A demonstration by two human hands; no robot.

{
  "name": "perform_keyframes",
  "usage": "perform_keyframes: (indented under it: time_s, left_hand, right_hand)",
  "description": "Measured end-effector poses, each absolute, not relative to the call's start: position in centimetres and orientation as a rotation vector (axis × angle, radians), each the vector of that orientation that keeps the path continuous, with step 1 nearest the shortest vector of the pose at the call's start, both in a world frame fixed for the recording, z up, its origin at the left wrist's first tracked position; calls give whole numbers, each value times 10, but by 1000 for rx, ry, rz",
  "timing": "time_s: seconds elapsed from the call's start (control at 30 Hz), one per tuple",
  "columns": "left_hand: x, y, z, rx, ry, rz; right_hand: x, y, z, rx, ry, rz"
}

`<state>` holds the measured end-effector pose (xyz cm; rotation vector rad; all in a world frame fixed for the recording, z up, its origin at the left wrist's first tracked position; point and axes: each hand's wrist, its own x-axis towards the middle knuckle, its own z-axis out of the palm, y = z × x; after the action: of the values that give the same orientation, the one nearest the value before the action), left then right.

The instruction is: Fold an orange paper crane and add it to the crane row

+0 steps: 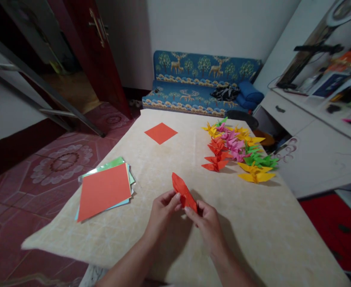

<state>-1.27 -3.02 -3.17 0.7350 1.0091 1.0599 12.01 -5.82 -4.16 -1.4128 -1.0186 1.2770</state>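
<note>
A partly folded piece of red origami paper [183, 190] is held between both hands, over the near middle of the table. My left hand [165, 205] pinches its left edge, thumb on top. My right hand [204, 215] grips its lower right end, with the thumb laid across it. The fingers underneath are partly hidden by the paper. Beyond the hands, a flat red paper square [161, 133] lies turned like a diamond. Folded paper cranes in red [215, 164], yellow [255, 173], pink [233, 141] and green [261, 160] stand grouped at the right.
A stack of coloured paper with a red sheet [105, 193] on top sits at the table's left. The cream tablecloth [127, 247] covers the table. A blue patterned sofa [193, 93] stands behind, a white cabinet [321, 155] at the right, and a ladder [55, 109] at the left.
</note>
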Motion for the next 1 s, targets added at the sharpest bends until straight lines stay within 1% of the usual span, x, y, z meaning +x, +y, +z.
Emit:
perform_keyframes:
  time_s: [0.1, 0.2, 0.4, 0.57, 0.73, 1.0]
  left_hand:
    - [-7, -14, -29, 836, 1018, 1082]
    - [-8, 0, -28, 922, 984, 1034]
    - [0, 17, -25, 940, 1027, 1081]
    - [7, 19, -30, 871, 994, 1090]
    - [8, 18, -42, 811, 855, 1000]
    - [9, 18, -47, 782, 925, 1051]
  right_hand:
    - [118, -58, -37, -1291, -1071, 1293]
    - [128, -51, -34, -1289, -1020, 1284]
    - [142, -21, -38, -1235, -1042, 1134]
    - [137, -14, -49, -1235, -1008, 1085]
    - [138, -17, -59, -1329, -981, 959]
    - [134, -13, -61, -1276, -939, 878]
